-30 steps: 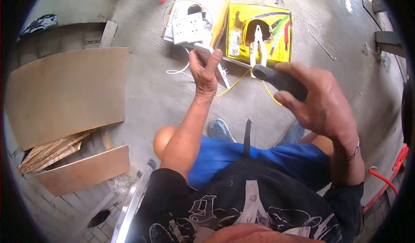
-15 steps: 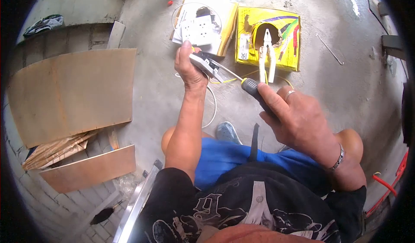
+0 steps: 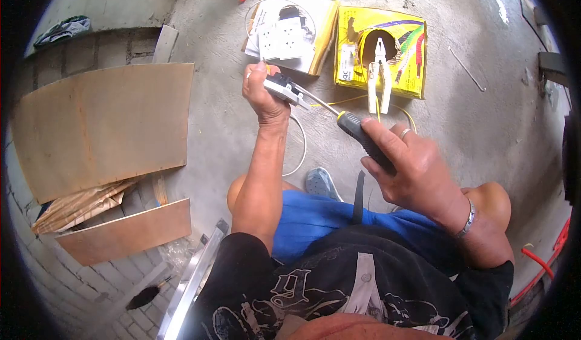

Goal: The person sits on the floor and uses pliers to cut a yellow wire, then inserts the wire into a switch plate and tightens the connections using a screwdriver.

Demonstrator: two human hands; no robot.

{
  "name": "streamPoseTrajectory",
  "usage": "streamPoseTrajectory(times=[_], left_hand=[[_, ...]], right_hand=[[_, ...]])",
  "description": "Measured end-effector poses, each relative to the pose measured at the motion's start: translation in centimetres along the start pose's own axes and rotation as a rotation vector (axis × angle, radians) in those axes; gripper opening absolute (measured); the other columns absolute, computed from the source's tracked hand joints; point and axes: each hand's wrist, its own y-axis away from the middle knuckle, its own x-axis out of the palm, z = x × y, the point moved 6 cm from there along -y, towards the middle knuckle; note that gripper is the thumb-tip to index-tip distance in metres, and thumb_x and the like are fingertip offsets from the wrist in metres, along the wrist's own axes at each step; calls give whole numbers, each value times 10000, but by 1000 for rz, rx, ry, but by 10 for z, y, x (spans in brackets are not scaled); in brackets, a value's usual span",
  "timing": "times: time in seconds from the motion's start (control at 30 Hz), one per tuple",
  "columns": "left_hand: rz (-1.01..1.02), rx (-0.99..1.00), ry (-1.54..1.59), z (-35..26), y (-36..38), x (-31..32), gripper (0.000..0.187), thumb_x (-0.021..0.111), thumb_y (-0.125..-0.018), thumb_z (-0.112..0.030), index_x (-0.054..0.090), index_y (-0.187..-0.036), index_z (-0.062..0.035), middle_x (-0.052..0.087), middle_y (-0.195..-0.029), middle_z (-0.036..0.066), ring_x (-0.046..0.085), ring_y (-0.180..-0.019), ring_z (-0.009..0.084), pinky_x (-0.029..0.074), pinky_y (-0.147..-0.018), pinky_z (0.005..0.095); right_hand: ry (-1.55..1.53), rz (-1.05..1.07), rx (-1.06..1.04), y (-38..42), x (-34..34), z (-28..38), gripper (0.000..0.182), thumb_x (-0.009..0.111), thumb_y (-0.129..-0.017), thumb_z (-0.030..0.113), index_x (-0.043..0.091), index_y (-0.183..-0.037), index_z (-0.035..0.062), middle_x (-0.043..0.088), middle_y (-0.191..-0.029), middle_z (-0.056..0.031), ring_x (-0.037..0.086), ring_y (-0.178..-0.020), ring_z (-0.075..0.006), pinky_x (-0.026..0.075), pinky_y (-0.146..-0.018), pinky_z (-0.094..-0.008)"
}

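Head view: left hand [image 3: 263, 101] clamped on the socket [image 3: 284, 93] above the floor [image 3: 212, 128], its back apparently turned to suit the screwdriver [image 3: 363, 136], whose handle the right hand [image 3: 417, 173] grips, presumably for steady aim; pliers [image 3: 373, 89] rest on the yellow box [image 3: 413, 79], within reach.

We have passage across the floor [image 3: 478, 134] at right. The screwdriver [image 3: 358, 132] crosses the central space; forward of it, the pliers [image 3: 379, 61], yellow box [image 3: 402, 83] and white-topped box [image 3: 270, 12] obstruct us.

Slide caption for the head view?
Left hand holds a white socket; right hand angles a screwdriver toward it, pliers resting at a yellow box.
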Motion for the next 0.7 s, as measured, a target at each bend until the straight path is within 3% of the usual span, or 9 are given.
streamPoseTrajectory(times=[0.03, 0.1, 0.17, 0.23, 0.33, 0.43, 0.47, 0.53, 0.7], left_hand=[[12, 7, 5, -1, 0, 0, 272, 517, -813, -281, 513, -667, -51, 482, -661, 27, 481, -582, 125, 417, -568, 278], [22, 15, 9, -5, 1, 4, 279, 507, -817, -283, 512, -665, -50, 477, -668, 26, 478, -584, 125, 417, -567, 280], [-10, 11, 107, -12, 4, 12, 263, 501, -830, -253, 342, -650, -145, 349, -619, -26, 383, -571, 98, 345, -520, 254], [6, 42, 63, -9, 0, 2, 250, 495, -828, -267, 424, -658, -98, 402, -658, 0, 427, -589, 111, 382, -551, 268], [24, 64, 7, -7, -1, 1, 279, 484, -831, -276, 500, -666, -51, 454, -705, 27, 471, -619, 125, 417, -588, 282], [23, 31, 0, -5, 0, 1, 277, 477, -835, -269, 493, -665, -51, 454, -718, 30, 473, -638, 125, 416, -598, 282], [21, 7, 6, -3, -1, 0, 275, 476, -835, -266, 491, -664, -51, 455, -722, 31, 473, -644, 126, 415, -601, 283], [30, 51, -21, -3, -4, -1, 274, 478, -832, -263, 493, -663, -49, 457, -721, 31, 473, -646, 129, 415, -603, 287], [31, 62, -16, -13, -2, 7, 261, 486, -822, -243, 494, -664, -36, 470, -700, 31, 464, -636, 131, 410, -605, 293]], right_hand=[[-1, -1, 1, 0, 3, -2, 465, 723, -746, 135, 554, -1162, 15, 581, -766, -181, 600, -642, -334, 487, -571, -403], [-378, -136, 104, 0, 3, -17, 388, 702, -769, 117, 587, -1116, -15, 623, -825, -222, 641, -703, -335, 505, -628, -349], [-404, -113, 144, -2, 2, -17, 359, 685, -791, 132, 595, -1100, -28, 637, -817, -211, 650, -705, -303, 503, -641, -328], [-431, -88, 182, -5, -1, -17, 336, 668, -813, 147, 602, -1084, -41, 652, -809, -199, 659, -707, -270, 500, -653, -308], [-851, 196, 731, -2, 7, -35, 384, 635, -862, 247, 599, -1101, -52, 615, -718, -75, 596, -650, -148, 493, -620, -299], [-885, 238, 792, -2, 5, -34, 375, 631, -860, 237, 602, -1089, -59, 634, -730, -114, 605, -628, -189, 500, -620, -316], [-885, 238, 792, 1, 9, -34, 375, 631, -860, 237, 602, -1089, -59, 634, -730, -114, 605, -628, -189, 500, -620, -316], [-464, 21, 325, -5, 0, -23, 376, 620, -864, 238, 597, -1079, -70, 644, -745, -151, 606, -611, -232, 502, -618, -341], [-494, 98, 362, -6, 6, -32, 371, 608, -863, 243, 603, -1055, -74, 649, -797, -201, 618, -675, -250, 496, -661, -354]])
